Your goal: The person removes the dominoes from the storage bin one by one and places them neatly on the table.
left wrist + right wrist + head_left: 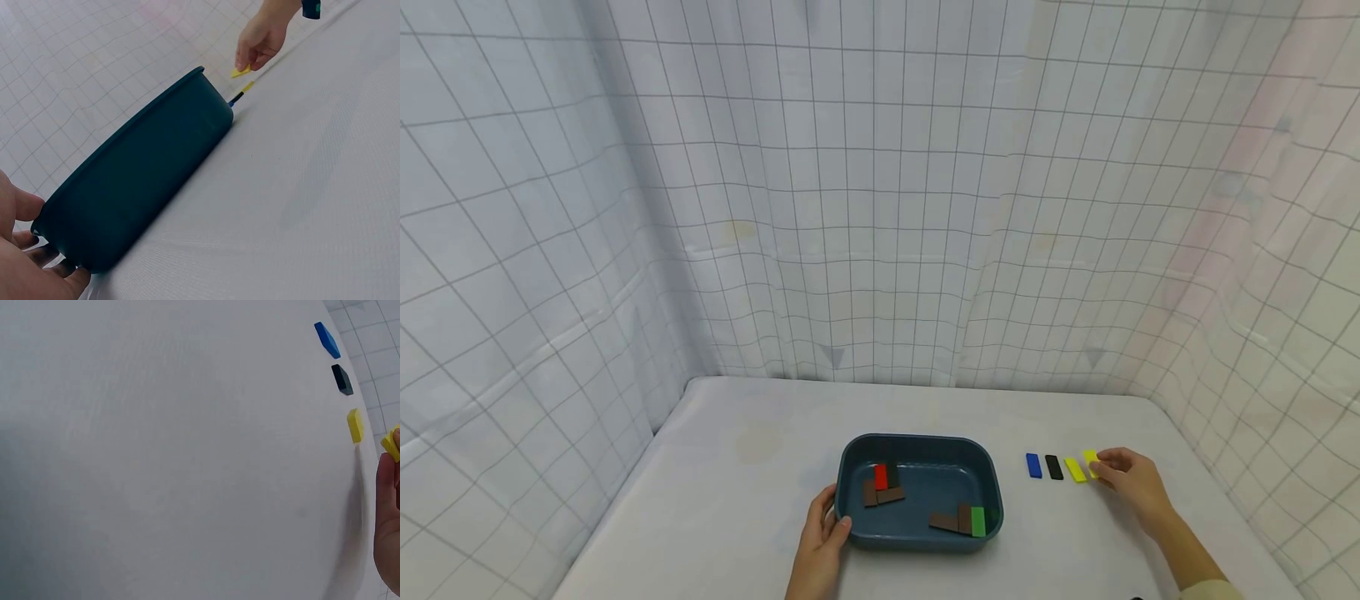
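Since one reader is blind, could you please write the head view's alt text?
Right hand pinches a yellow block near another yellow block, a black block and a blue block; left hand grips a teal tray with a red block, a green block and brown blocks.

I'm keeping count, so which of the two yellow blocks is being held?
The rightmost yellow block, pinched in the right hand; the other yellow block lies on the table beside the black block.
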Available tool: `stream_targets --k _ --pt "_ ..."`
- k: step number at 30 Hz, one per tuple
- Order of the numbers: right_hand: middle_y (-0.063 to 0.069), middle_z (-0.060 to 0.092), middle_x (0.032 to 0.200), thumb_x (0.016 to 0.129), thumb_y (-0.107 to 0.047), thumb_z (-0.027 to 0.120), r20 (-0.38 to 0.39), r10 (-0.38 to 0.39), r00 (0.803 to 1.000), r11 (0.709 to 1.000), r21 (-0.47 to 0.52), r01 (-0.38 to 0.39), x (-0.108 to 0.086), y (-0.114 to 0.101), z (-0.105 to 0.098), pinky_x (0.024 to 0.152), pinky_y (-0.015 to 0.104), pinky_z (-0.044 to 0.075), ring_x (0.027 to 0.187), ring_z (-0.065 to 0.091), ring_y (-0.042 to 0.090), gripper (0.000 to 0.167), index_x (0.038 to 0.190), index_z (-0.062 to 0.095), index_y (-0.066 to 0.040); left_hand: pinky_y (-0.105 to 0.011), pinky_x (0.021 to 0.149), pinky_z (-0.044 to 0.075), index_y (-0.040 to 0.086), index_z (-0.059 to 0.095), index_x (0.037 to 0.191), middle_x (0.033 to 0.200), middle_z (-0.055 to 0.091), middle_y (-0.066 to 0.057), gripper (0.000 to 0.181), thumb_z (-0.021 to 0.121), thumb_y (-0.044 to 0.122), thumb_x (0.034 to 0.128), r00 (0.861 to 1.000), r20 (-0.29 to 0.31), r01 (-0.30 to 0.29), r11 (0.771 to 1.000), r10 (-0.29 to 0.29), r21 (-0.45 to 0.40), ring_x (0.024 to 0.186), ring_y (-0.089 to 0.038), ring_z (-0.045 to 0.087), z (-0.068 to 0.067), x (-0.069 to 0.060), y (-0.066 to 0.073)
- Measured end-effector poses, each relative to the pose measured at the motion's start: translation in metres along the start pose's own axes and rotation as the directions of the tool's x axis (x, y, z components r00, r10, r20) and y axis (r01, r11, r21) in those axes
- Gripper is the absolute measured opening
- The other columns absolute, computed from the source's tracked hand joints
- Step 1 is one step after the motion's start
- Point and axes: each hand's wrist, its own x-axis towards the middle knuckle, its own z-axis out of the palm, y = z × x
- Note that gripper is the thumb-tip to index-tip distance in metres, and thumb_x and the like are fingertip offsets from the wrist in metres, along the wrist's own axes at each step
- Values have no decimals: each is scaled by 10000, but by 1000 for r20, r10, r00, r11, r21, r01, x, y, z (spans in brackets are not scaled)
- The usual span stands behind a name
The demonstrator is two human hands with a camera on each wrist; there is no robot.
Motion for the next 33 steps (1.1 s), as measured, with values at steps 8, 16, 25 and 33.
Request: stream_targets --k 8,16,25,33 --pt "81 683 992 955 -221 750 -50 17 999 981 -193 -26 2 12 -6 692 235 507 907 586 210 408 1197 646 90 -568 1132 329 -105 251 1545 1589 241 -376 543 469 -54 1050 1000 -3 -6 1000 6 7 1471 -531 239 -1 -1 1" --pt "79 692 988 952 -250 746 -59 32 998 967 -249 -45 3 18 -4 729 300 478 919 590 245 394 1183 661 57 -580 1137 316 -111 244 1544 1589 234 -380 550 465 -69 1042 1000 -8 12 1000 -12 0 1473 -532 230 -1 -2 1" --pt "115 678 949 954 -181 723 -94 -59 994 928 -371 20 3 18 8 674 330 499 876 618 288 312 1122 659 75 -573 1134 323 -100 254 1547 1587 251 -372 543 467 -56 1049 1000 -17 4 1000 -4 5 1468 -533 249 -1 -3 0" --pt "124 659 895 956 -147 689 -107 -50 993 910 -414 1 2 9 9 670 357 488 842 595 291 269 1063 657 98 -565 1140 341 -86 237 1561 1602 235 -358 552 474 -26 1066 1000 8 1 1000 -1 -4 1472 -530 241 -1 1 -2"
